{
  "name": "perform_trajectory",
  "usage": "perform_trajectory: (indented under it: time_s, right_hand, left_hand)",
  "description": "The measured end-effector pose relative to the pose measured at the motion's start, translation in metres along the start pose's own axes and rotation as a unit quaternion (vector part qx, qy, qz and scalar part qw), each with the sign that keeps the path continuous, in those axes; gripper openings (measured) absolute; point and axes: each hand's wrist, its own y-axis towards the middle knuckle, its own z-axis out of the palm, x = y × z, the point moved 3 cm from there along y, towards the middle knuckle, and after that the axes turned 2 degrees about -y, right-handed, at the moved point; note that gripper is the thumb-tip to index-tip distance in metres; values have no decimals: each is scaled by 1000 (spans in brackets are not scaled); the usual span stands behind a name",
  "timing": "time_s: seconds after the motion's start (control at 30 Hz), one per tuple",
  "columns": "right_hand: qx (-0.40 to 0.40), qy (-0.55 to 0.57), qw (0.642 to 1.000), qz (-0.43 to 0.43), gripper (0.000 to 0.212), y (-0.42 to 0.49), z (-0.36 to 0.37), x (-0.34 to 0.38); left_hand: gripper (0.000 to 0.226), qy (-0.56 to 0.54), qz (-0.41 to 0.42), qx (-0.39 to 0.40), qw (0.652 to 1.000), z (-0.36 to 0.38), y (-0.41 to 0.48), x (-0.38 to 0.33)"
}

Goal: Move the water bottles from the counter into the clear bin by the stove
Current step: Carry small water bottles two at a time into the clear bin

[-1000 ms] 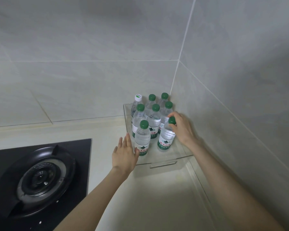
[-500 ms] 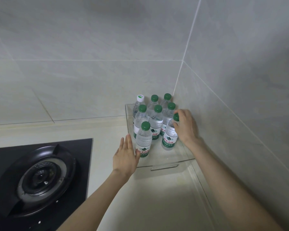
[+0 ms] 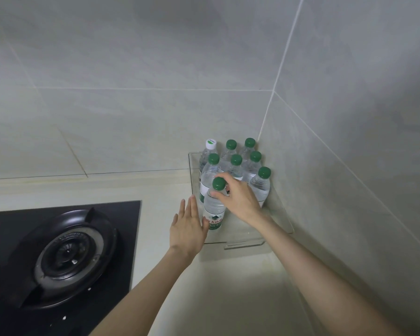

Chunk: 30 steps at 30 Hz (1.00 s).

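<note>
Nearest, the left hand [image 3: 188,229] lies flat, fingers straight, against the outer left wall of the clear bin [image 3: 244,244]. At its 1 o'clock the right hand [image 3: 238,200] pinches the neck of the front bottle [image 3: 214,209], which stands upright inside the bin. Beyond, from 12 to 2 o'clock, seven more bottles [image 3: 236,163] crowd the back (one capped white), and I judge that so high a pinch could let the base swing, toppling neighbours or nudging the bin toward the stove [image 3: 70,255] at 8 o'clock.

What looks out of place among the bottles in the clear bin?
Only the white-capped bottle at the bin's back left corner: the seven other bottles wear green caps. None has tipped over.
</note>
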Motion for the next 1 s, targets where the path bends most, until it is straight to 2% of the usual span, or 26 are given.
perform_trajectory:
  time_s: [0.2,0.43,0.57,1.0]
  right_hand:
    - [-38,15,999,8,39,6,-12,-10]
    - [-80,-53,994,45,40,14,-30,-27]
    - [-108,-42,992,56,37,10,-29,-40]
    - [-84,-62,994,30,40,-2,-33,-35]
  left_hand:
    - [63,8,-1,4,1000,-2,-1,-1]
    - [63,20,-1,15,1000,0,0,1]
    - [63,31,0,17,999,0,1,0]
    - [64,60,-7,36,998,-7,-1,0]
